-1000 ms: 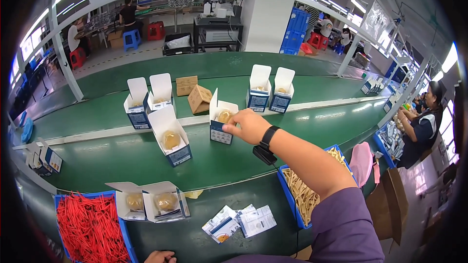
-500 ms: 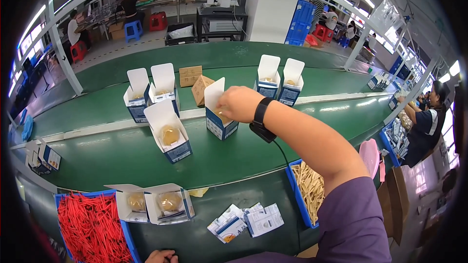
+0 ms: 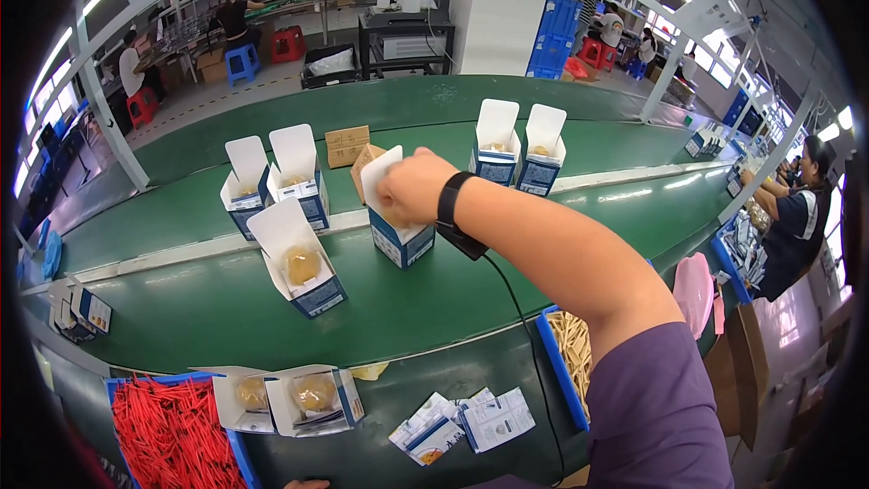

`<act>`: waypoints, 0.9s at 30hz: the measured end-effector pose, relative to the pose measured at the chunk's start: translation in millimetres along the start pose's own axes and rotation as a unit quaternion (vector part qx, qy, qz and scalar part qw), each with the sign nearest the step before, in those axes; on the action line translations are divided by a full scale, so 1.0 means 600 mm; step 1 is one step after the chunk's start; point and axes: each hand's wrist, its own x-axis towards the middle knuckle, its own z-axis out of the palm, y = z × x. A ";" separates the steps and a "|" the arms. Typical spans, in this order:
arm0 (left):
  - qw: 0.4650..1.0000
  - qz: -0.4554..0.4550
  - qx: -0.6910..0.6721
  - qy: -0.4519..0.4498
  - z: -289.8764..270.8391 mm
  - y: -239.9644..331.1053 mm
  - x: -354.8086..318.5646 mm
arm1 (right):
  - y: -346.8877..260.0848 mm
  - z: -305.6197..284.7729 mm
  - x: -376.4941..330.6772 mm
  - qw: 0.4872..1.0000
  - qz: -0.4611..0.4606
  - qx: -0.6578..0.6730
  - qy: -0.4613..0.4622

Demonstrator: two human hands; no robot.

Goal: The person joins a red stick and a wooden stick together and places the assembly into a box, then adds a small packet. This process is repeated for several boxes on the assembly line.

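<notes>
My right hand reaches into an open white and blue box on the green belt. Its fingers are bent together inside, below the raised lid, and whatever they grip is hidden. A dark band circles that wrist. Left of it stands another open box, with a round yellowish wrapped item inside. Just behind my right hand is a brown cardboard box. Only a sliver of my left hand shows at the lower edge, its fingers mostly cut off from view.
Two open boxes lie beside a blue tray of red sticks. Printed leaflets lie on the near table, left of a tray of pale wooden pieces. More open boxes stand farther back. A co-worker is at the right.
My right hand and the box under it sit slightly farther left, the hand still in the box. My left hand has slipped lower, nearly out of the picture. The view has shifted a little.
</notes>
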 end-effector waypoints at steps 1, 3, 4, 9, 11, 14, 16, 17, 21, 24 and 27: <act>1.000 -0.003 -0.006 0.000 0.001 -0.001 0.000 | 0.000 0.007 0.006 1.000 -0.003 -0.002 0.001; 1.000 0.005 -0.005 0.002 0.003 0.000 -0.001 | 0.010 0.040 0.011 0.999 -0.003 0.030 0.045; 1.000 0.012 -0.001 0.004 0.002 -0.002 0.001 | 0.013 0.047 0.017 0.997 -0.004 0.046 0.068; 1.000 0.013 -0.011 0.013 -0.002 0.000 0.001 | 0.022 0.065 -0.005 0.981 -0.051 0.137 0.125; 1.000 0.004 -0.005 0.012 -0.003 0.003 -0.001 | 0.006 0.042 -0.029 0.985 -0.078 0.107 0.110; 1.000 0.007 0.006 0.004 -0.007 0.006 -0.009 | 0.003 0.048 -0.039 0.982 -0.089 0.079 0.145; 1.000 0.001 0.018 -0.025 -0.009 0.006 -0.016 | 0.005 0.057 -0.042 0.969 -0.080 0.055 0.226; 0.999 -0.001 0.024 -0.042 -0.011 0.005 -0.015 | 0.005 0.056 -0.041 0.969 -0.077 0.056 0.226; 0.999 0.047 -0.002 -0.014 0.013 -0.055 -0.005 | 0.002 0.046 -0.033 0.987 -0.049 0.022 0.151; 0.999 0.050 -0.005 -0.014 -0.007 -0.042 -0.008 | -0.054 -0.027 -0.095 0.974 -0.100 0.146 0.143; 1.000 0.011 -0.010 0.004 -0.006 -0.016 0.002 | -0.136 -0.018 -0.188 0.962 -0.180 0.201 0.050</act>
